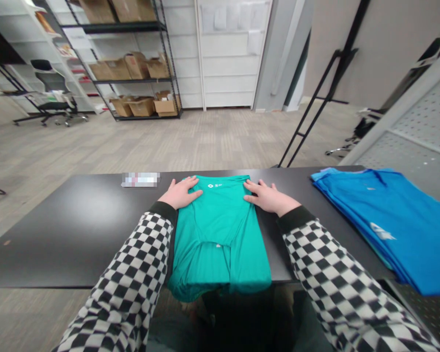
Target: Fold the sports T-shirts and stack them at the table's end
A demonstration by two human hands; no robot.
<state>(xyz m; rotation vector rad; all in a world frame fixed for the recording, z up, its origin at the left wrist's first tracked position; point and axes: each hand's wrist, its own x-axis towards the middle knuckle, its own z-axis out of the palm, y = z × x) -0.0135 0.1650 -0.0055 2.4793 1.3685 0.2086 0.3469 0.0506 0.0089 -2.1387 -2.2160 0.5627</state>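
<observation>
A green T-shirt (pixel 220 210) lies partly folded on the black table (pixel 95 234), its sides turned inward and its near end hanging over the front edge. A small white print shows close to its far edge. My left hand (pixel 181 192) rests flat on the far left corner of the shirt, fingers spread. On the opposite side, my right hand (pixel 267 195) touches the far right edge with its fingertips, fingers apart. Neither hand grips the cloth.
Blue shirts (pixel 392 220) are stacked at the table's right end. A blurred white item (pixel 141 179) lies near the far edge, left of my hand. Beyond the table stand a shelf rack (pixel 135 80) with cardboard boxes and a black metal stand (pixel 315 107).
</observation>
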